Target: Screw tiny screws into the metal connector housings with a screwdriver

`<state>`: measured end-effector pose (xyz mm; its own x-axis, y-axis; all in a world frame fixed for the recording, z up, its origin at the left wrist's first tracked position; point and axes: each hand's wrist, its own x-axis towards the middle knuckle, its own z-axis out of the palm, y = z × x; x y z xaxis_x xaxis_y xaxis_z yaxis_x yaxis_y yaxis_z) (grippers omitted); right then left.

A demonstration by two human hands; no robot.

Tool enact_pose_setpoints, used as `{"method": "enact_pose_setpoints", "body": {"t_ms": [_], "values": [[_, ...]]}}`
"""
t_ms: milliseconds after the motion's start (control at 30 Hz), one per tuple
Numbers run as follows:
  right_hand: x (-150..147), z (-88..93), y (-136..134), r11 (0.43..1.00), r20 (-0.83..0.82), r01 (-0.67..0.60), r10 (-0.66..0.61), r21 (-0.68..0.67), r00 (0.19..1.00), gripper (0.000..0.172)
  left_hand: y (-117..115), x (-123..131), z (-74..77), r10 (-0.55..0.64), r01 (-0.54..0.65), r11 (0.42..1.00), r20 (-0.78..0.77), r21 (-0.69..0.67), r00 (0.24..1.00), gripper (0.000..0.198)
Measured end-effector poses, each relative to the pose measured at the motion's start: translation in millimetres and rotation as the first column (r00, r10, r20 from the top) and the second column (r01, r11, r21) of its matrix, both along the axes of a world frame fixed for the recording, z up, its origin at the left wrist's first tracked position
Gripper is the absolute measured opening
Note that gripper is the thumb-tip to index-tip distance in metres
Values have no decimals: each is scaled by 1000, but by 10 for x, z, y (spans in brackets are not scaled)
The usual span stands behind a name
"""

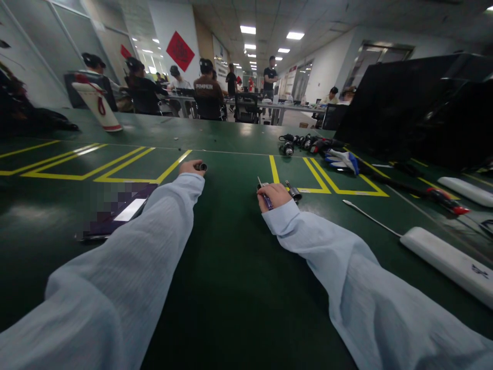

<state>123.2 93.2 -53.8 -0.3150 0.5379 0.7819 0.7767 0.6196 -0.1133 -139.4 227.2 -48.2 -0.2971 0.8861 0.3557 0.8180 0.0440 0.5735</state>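
Note:
My left hand [190, 167] is closed around a small round metal connector part [201, 167], whose dark open end faces right. Farther right, my right hand [276, 195] has its fingers wrapped round a small screwdriver [267, 202] with a purple handle. Its thin shaft seems to stick up past the fingers. Just beyond that hand, a silver cylindrical connector [295, 193] lies on the green table [223, 257]. Some metal also shows by the right fingertips, but I cannot make out what it belongs to.
Yellow tape marks [319, 177] outline areas on the table. Black cables with metal connectors [288, 148] and blue-white gloves [342, 161] lie at back right. A white power strip [447, 259] is at right, a dark purple packet [123, 210] at left, a white cup [98, 105] behind.

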Motion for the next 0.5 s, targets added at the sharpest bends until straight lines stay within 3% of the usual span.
{"method": "enact_pose_setpoints", "body": {"t_ms": [333, 500], "values": [[27, 22, 9, 1000, -23, 16, -17, -25, 1000, 11, 88, -32, -34, -50, 53, 998, -97, 31, 994, 44], [16, 16, 14, 999, -48, -36, 35, -21, 998, 9, -117, 72, 1, -119, 133, 989, -187, 63, 975, 44]]}}
